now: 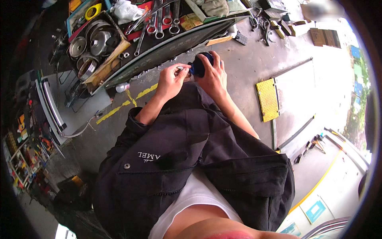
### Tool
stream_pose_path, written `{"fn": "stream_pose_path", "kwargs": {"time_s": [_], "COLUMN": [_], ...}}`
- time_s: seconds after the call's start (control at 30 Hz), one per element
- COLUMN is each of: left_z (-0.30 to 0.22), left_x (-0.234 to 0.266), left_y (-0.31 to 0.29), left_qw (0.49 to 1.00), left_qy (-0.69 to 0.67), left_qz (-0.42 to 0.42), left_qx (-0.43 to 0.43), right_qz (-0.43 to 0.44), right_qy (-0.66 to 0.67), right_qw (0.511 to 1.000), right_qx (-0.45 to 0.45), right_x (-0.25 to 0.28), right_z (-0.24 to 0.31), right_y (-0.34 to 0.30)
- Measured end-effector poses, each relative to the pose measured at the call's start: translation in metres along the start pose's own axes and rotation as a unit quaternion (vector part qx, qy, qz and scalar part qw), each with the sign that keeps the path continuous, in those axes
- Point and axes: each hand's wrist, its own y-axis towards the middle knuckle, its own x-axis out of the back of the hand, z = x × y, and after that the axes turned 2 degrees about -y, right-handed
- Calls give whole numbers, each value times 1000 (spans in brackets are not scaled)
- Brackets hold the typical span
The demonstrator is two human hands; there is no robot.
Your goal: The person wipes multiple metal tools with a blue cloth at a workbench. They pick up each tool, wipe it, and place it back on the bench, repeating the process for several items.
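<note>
In front of my dark jacket, my right hand (pixel 214 75) curls its fingers over a dark blue-black round object (pixel 197 68). Its exact kind does not show. Close by on the left, my left hand (pixel 173 80) is closed in a pinch at the side of that round object. A small pale bit shows at its fingertips, too small to name. Both hands are near the front edge of a workbench (pixel 159 51). Several combination wrenches (pixel 159 24) lie on the bench beyond them.
A wooden box (pixel 113 53) of metal rings stands on the bench at left, near a yellow tape roll (pixel 93 12) and a white cloth bundle (pixel 126 11). A white bottle (pixel 122 87) is below the bench edge. A yellow plate (pixel 267 99) lies to the right.
</note>
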Motion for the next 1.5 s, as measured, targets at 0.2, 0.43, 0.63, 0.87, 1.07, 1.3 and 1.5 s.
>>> {"fn": "stream_pose_path", "kwargs": {"time_s": [0.2, 0.43, 0.63, 0.87, 1.07, 1.3, 1.5], "left_z": [22, 37, 19, 19, 14, 23, 29], "left_x": [15, -2, -14, -46, -54, -90, -107], "left_y": [-10, -30, -49, -70, -103, -143, -179], "left_qw": [988, 991, 984, 983, 977, 981, 977], "left_qy": [-130, -122, -144, -137, -197, -178, -196], "left_qz": [-84, -46, -87, -106, -78, -74, -82], "left_qx": [3, -34, -61, -61, -22, -8, -23], "right_qz": [41, -68, -110, -106, 51, 217, 250], "right_qy": [89, -21, -72, 8, 361, 599, 614], "right_qw": [983, 992, 987, 993, 931, 771, 748], "right_qx": [158, 106, 90, 41, -16, -5, -2], "right_x": [0, -20, -1, 27, 25, 32, 31], "right_z": [4, -5, -33, -78, -166, -160, -161], "right_y": [-3, -17, -15, -47, -86, -137, -157]}}
